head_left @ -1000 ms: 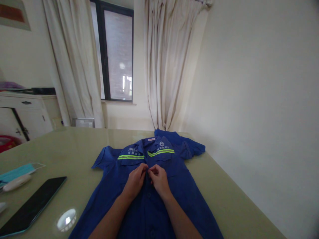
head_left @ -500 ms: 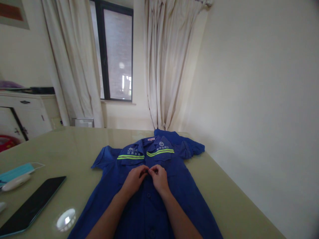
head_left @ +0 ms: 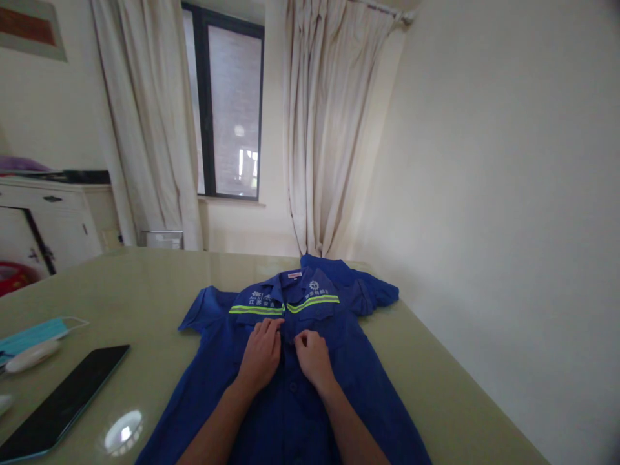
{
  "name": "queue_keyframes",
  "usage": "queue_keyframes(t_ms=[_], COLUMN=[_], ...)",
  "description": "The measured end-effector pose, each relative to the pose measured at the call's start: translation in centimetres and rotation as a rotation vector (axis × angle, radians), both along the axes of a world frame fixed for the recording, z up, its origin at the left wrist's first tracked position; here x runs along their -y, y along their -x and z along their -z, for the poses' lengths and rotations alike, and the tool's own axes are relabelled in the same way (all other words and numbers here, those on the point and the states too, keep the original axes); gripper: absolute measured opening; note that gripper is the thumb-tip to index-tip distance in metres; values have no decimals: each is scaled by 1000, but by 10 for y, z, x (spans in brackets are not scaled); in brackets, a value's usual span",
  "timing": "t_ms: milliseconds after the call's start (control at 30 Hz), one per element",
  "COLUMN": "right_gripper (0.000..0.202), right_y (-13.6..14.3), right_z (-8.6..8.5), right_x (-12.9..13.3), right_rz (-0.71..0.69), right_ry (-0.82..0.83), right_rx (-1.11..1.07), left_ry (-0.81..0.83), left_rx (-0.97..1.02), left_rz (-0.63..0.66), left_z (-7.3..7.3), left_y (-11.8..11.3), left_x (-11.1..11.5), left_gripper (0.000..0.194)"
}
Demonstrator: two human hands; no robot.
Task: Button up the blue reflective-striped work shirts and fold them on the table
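A blue short-sleeved work shirt (head_left: 290, 413) lies front up, collar away from me, with yellow-green reflective strips across the chest. My left hand (head_left: 262, 352) rests on the shirt front just left of the button placket, its fingers close together and pointing at the collar; what they grip, if anything, is hidden. On the other side of the placket, my right hand (head_left: 312, 355) is closed with curled fingers at the shirt's front edge, apparently pinching the cloth. A button shows on the placket below the hands.
More blue cloth (head_left: 382, 287) lies behind the shirt's right shoulder. On the left of the green table (head_left: 159, 278) are a black tablet (head_left: 62, 400), a blue mask (head_left: 36, 337) and a white object (head_left: 33, 356). A wall borders the right side.
My hands have moved apart from their meeting point at the placket. The left hand has flattened onto the cloth, and the right has shifted slightly right and toward me.
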State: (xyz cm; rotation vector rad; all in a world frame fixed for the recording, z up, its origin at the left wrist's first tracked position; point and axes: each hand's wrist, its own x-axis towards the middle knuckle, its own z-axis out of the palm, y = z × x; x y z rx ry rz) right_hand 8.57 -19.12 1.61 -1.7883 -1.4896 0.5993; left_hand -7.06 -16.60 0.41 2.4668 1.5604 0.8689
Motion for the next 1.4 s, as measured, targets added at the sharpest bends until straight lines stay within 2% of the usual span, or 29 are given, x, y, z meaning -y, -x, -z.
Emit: queue_keyframes(t_ms=[67, 133, 200, 300, 367, 433, 500, 567, 633, 733, 800, 933, 1033, 1100, 1300, 1400], right_gripper=[25, 29, 33, 31, 33, 33, 24, 16, 15, 22, 24, 26, 29, 31, 33, 23], right_y=[6, 13, 19, 23, 23, 19, 12, 3, -5, -14, -18, -21, -21, -21, -18, -12], right_z=[-7, -17, -29, -38, -32, -19, -4, 9, 16, 21, 24, 30, 32, 32, 26, 25], right_x=[5, 7, 4, -7, -17, -26, -32, -36, -38, -40, -41, -45, -48, -48, -40, -35], right_rz=[18, 26, 18, -15, -36, -56, -83, -116, -148, -144, -112, -62, -31, -9, 19, -50], right_ry=[41, 109, 129, 35, 0, -3, -31, -74, -89, -106, -120, -115, -139, -168, -281, -299], right_rx=[201, 390, 486, 531, 531, 490, 385, 177, -38, -213, -281, -422, -507, -550, -596, -479], left_ry=[-45, -38, -8, 27, 43, 68, 109, 157, 184, 180, 173, 151, 147, 161, 208, 190], left_rx=[-92, -190, -254, -317, -348, -372, -387, -379, -349, -286, -232, -146, -73, -33, 30, 76], left_rz=[-43, -22, 3, 32, 63, 71, 47, -4, -47, -75, -67, 6, 83, 87, -113, -162], left_z=[9, 17, 21, 18, 9, -4, -17, -29, -34, -30, -23, -13, -10, -9, -8, -5], left_y=[-2, -3, -4, 2, 8, 13, 12, 6, -6, -21, -26, -20, -13, -11, -14, -16], left_x=[2, 8, 17, 34, 42, 42, 34, 17, -1, -21, -25, -22, -19, -21, -37, -35], left_gripper=[48, 52, 54, 56, 57, 56, 53, 48, 38, 28, 25, 21, 17, 14, 12, 12])
